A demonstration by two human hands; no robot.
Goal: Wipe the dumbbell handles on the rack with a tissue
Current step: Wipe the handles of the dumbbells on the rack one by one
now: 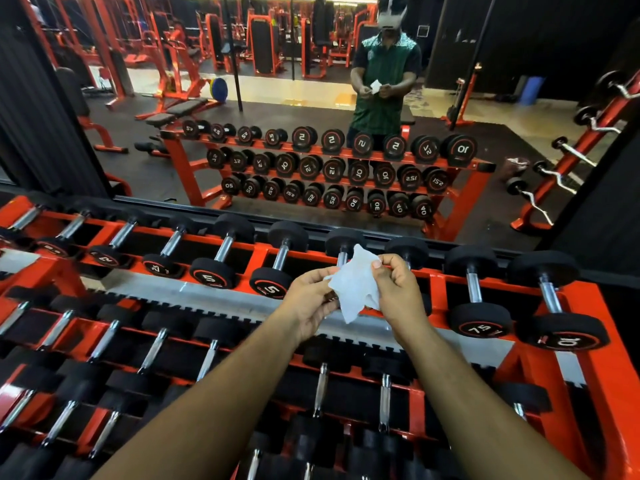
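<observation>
Both hands pinch a crumpled white tissue (354, 285) above the red steel rack (602, 327): left hand (310, 303) at its left edge, right hand (394, 289) at its right. Wiping seems not begun; next, probably lower the tissue onto a chrome dumbbell handle (281, 257) on the top tier.

1. A crumpled white tissue (353, 284), pinched between the left hand (308, 303) and right hand (396, 292), hides most of one chrome dumbbell handle (342, 258) on the red steel rack (602, 344).
2. Both forearms cover several lower-tier dumbbells.
3. The rack runs off the left, right and bottom edges.
4. Printing on the far-left black dumbbell ends (52, 249) blurs beyond reading.
</observation>
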